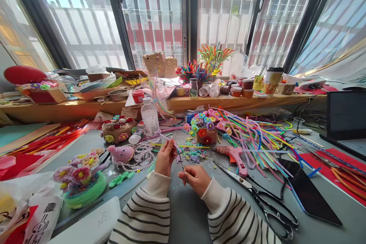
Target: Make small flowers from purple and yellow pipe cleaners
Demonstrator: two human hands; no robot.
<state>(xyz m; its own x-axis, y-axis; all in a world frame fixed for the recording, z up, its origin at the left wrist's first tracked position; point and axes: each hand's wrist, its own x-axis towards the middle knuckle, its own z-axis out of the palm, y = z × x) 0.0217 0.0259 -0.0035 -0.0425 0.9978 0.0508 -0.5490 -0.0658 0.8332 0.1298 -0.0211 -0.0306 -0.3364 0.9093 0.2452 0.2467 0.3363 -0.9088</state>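
Observation:
My left hand (166,156) is closed in a pinch on a pale purple pipe cleaner (177,148), held above the table. Opposite it, my right hand (196,178) grips a pair of small scissors (182,166), whose thin metal blades point up toward the pipe cleaner. My fingers cover most of the scissors' handles. Just beyond both hands lies a heap of pastel fluffy scraps (194,154). A pink hot glue gun (236,158) rests to the right, near large black-handled scissors (257,194).
Left of my hands sit a pink knitted piece (121,153), a bead string (143,156) and a green pot of fuzzy flowers (85,190). A plastic bottle (150,118) stands behind. Loose pipe cleaners (257,133), a phone (310,190) and a laptop (345,118) are on the right.

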